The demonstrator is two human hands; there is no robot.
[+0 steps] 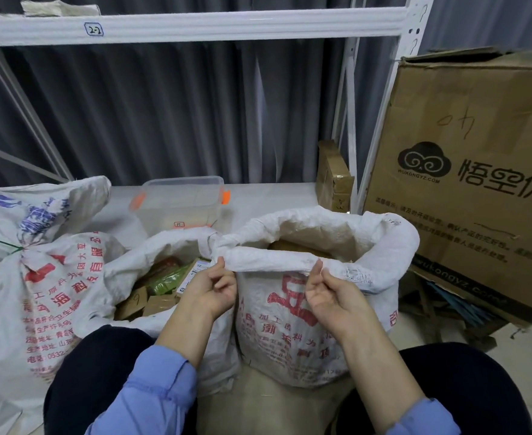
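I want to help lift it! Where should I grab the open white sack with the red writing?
Probably the rolled-down rim of the sack, from the near side, where the left hand and right hand pinch it. The roll makes a thick edge to hold; the sides below bulge smoothly.

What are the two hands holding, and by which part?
The left hand and the right hand each pinch the white woven sack by the near side of its rolled-down rim.
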